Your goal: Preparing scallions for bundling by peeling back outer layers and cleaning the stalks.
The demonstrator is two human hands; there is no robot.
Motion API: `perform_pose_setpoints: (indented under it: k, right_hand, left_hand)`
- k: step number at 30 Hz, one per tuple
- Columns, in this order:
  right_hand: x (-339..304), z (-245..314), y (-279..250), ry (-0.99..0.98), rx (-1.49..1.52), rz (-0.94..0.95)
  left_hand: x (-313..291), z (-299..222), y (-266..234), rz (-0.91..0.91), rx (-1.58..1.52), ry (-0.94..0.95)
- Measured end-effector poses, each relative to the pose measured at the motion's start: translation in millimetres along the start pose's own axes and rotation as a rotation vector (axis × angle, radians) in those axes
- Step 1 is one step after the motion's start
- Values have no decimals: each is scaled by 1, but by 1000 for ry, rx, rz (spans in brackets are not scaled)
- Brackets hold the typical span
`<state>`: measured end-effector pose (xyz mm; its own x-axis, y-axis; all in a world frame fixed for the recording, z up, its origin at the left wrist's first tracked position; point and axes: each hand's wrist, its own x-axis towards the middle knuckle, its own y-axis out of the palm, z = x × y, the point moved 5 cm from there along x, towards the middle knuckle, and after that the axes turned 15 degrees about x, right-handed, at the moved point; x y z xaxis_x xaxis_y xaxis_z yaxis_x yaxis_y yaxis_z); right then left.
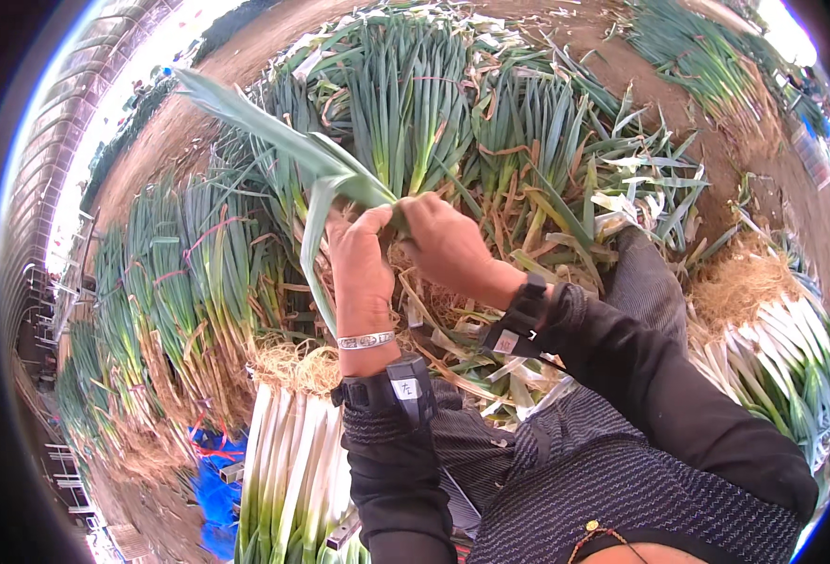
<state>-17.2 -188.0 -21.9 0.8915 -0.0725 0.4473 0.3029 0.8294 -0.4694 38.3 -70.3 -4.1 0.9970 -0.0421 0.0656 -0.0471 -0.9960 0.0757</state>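
My left hand (363, 268) is closed around a large green onion. Its broad blue-green leaves (274, 136) reach up and to the left, and one leaf bends down beside my left wrist. My right hand (452, 246) pinches at the base of the same leaves, close against the left thumb. The onion's lower part is hidden by my hands. Just beyond them lies a wide pile of unpeeled green onions (410, 94). To the left of my left forearm, a row of peeled white-stemmed onions (278, 442) lies with pale roots toward the hands.
Tied bundles of green onions (180, 254) stand at the left. Another white-stemmed heap (763, 348) lies at the right, and more onions (702, 70) at the far right. Stripped leaves (518, 381) litter the ground around my legs. Blue plastic (217, 498) sits at the lower left.
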Motion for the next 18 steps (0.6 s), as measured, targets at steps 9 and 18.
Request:
perform_pose_setpoints:
  k: [9,18]
  right_hand:
    - [-19,-29,-16,355,1246,97]
    - [-35,-33,-22,545,1361,194]
  left_hand:
    - [-2,25,-1,-96,-17,-319]
    - [-12,25,34,321,-453,-367]
